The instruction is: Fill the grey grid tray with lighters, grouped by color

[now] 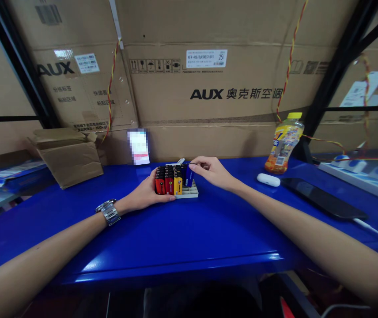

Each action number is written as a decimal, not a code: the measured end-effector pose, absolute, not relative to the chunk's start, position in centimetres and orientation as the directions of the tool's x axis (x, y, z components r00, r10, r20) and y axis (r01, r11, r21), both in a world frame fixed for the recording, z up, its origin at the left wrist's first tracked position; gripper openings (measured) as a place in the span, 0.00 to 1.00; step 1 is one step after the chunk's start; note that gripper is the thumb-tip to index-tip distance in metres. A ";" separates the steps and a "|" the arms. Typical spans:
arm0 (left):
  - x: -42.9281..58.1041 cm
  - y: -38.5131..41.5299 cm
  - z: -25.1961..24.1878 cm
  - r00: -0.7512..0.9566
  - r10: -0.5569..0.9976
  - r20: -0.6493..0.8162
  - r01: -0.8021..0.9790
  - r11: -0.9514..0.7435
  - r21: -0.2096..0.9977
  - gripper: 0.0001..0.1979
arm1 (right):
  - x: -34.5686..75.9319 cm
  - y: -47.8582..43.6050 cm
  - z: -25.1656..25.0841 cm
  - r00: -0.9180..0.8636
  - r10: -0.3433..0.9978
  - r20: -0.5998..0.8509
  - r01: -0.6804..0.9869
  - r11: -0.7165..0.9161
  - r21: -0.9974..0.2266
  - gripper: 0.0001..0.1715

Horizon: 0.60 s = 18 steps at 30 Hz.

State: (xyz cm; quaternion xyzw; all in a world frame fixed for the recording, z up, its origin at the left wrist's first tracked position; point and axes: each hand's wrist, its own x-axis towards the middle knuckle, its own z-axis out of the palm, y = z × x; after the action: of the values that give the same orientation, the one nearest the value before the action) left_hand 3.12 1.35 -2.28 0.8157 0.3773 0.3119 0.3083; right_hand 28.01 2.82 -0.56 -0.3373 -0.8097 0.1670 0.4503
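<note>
A pale compartmented tray (192,193) stands on the blue table, filled with upright batteries in rows. Red batteries (160,185) fill its left side, with a yellow battery (178,186) beside them. My left hand (147,192) wraps around the tray's left end, its thumb along the front edge. Over the right part of the tray, my right hand (209,171) pinches the top of a blue battery (189,175), which is slightly tilted. Front compartments at the right show bare dividers. Whether the blue battery's base sits in a slot cannot be made out.
A phone with a lit screen (138,146) leans on the cardboard at the back. An open carton (68,161) stands left. To the right are a drink bottle (283,143), a white earbud case (268,179), a black phone (323,198) on a cable and a power strip (357,179).
</note>
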 end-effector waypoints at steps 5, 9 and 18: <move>3.2 1.4 -2.3 0.520 0.810 0.269 0.414 -0.515 0.751 0.45 | 27.4 2.7 -1.2 -0.398 0.724 0.564 0.269 0.679 -0.683 0.14; 3.2 1.5 -2.4 0.521 0.806 0.281 0.403 -0.522 0.752 0.46 | 27.3 2.6 -1.1 -0.401 0.739 0.541 0.233 0.654 -0.720 0.13; 3.2 1.4 -2.3 0.525 0.806 0.273 0.397 -0.516 0.759 0.46 | 27.2 2.4 -0.8 -0.425 0.766 0.482 0.187 0.596 -0.781 0.13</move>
State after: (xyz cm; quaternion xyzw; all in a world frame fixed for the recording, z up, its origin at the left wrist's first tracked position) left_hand 3.19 1.39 -2.33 0.8111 0.3707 0.3162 0.3236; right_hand 27.21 2.37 -0.78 -0.3066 -0.7774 0.3290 0.4398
